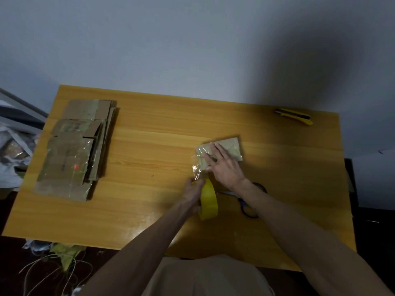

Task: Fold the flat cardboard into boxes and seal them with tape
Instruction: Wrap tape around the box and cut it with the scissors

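Your left hand (193, 190) clamps tape roll (209, 199) | right hand (224, 165) fingers flat on box (232, 146) | sealing; cardboard stack (72, 150) left of fingers pending.

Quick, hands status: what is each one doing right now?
Left hand: closed, gripping the yellow tape roll.
Right hand: open, fingers flat, pressing on the small box.

Yellow wooden table (149, 135), grey wall (171, 39), floor wires (53, 266).

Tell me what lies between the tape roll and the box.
A strip of clear tape, stretched from tape roll to box, in the head view.
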